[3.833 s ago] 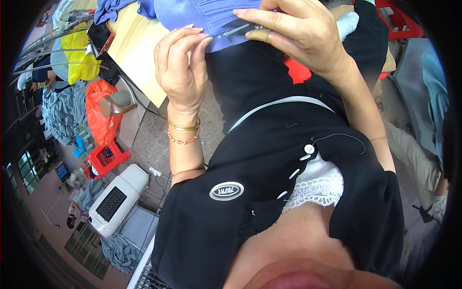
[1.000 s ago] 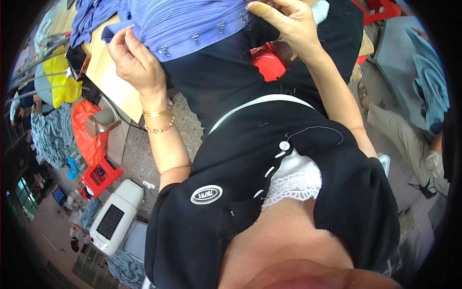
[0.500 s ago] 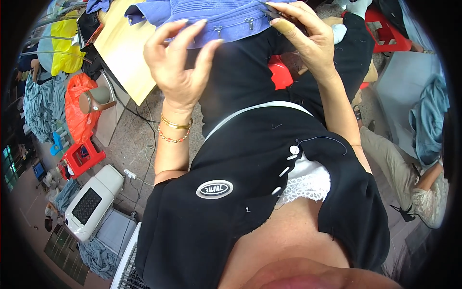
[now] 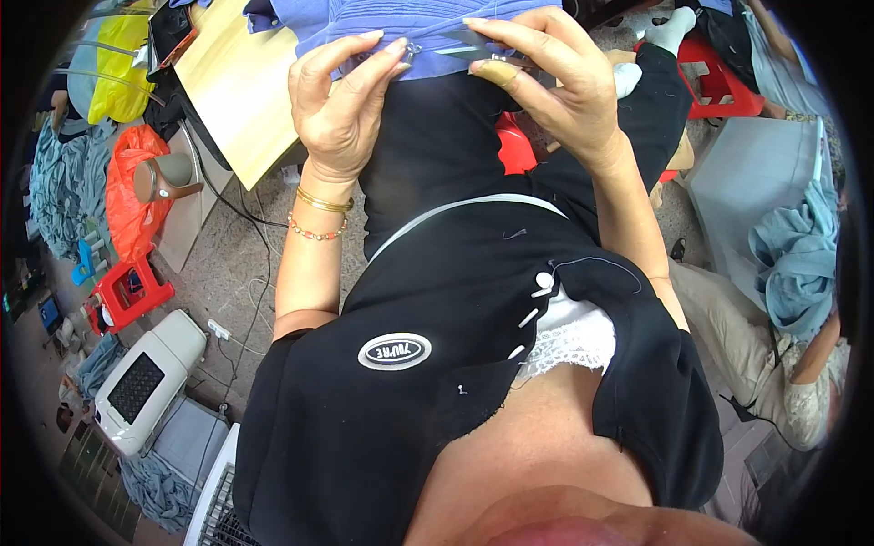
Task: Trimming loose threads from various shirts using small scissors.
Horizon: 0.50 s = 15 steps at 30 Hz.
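A periwinkle-blue pleated garment (image 4: 350, 16) lies across my lap at the top of the view. My left hand (image 4: 335, 114) pinches its near edge between thumb and fingers, right beside a small metal clasp (image 4: 412, 49). In my right hand (image 4: 574, 96) is a pair of dark thread snips (image 4: 466, 38), gripped between thumb and fingers, with the blades pointing left along the garment's edge toward that clasp. My right thumb has a yellowish wrap around it. Fingers partly hide the snips' handles.
A pale wooden board (image 4: 238, 96) stands beside my left hand. Further left are a red stool (image 4: 137, 293), an orange-red bag (image 4: 137, 214) and heaped grey-blue cloth (image 4: 68, 187). Right of me, a grey bin (image 4: 742, 168) has cloth over its side, near a seated person (image 4: 728, 318).
My left hand has gone from spread fingers to pinching the garment's edge. My right hand has moved slightly left and down, bringing the snips closer to the clasp.
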### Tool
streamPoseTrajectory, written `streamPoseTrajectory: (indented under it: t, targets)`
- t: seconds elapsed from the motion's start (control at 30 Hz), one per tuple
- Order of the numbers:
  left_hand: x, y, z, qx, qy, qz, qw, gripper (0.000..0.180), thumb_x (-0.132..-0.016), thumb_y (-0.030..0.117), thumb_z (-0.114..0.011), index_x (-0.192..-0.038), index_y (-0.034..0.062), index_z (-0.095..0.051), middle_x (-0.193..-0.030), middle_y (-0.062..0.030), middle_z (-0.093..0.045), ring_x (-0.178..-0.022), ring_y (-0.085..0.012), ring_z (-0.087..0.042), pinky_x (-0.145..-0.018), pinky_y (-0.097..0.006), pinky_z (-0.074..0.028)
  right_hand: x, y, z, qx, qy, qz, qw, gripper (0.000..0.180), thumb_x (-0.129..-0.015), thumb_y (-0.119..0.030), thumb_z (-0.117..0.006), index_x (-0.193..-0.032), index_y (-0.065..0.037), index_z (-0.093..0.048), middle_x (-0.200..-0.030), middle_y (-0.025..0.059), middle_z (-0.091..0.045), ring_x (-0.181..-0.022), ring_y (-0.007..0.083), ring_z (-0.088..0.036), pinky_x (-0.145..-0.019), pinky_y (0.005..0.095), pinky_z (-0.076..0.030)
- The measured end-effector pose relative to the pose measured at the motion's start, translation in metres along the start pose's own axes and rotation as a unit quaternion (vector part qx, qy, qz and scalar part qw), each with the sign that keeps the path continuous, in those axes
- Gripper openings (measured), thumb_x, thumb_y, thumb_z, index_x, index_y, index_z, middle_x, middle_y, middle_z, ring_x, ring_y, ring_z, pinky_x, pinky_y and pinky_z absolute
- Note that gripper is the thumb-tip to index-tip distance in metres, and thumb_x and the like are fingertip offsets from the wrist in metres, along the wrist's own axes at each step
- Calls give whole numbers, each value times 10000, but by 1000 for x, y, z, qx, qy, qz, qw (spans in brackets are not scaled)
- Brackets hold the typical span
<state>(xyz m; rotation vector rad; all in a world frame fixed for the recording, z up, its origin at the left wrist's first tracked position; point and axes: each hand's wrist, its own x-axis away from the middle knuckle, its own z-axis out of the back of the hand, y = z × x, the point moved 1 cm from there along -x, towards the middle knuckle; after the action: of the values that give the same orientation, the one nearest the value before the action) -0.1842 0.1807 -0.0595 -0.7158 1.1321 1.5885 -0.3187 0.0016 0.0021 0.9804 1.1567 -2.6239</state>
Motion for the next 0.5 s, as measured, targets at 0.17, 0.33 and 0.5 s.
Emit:
streamPoseTrajectory:
  t: [0.17, 0.33, 0.5]
  targets:
    - [0, -6, 2, 21, -18, 3, 1000, 346, -712, 33, -828, -1041, 124, -776, -1067, -17, -687, -968, -177, -600, -829, -296, -493, -2, 1, -4, -15, -3, 5, 1000, 407, -770, -42, -815, -1159, -9, -701, -814, 87, -599, -670, 181, -552, -583, 285, -437]
    - [0, -8, 1, 19, -25, -1, 1000, 348, -710, 44, -834, -1042, 129, -771, -1059, -12, -689, -960, -183, -611, -828, -299, -487, -4, 0, -6, -5, -1, 6, 1000, 406, -771, -54, -819, -1158, -15, -702, -818, 90, -610, -674, 185, -565, -589, 288, -449]
    - [-6, -5, 1, -50, -9, -63, 997, 287, -728, 88, -837, -1001, 133, -757, -1022, 2, -693, -916, -172, -625, -798, -306, -467, -8, -6, -4, 69, -2, 28, 997, 405, -745, -83, -827, -1131, -32, -715, -809, 90, -612, -660, 208, -581, -572, 304, -463]
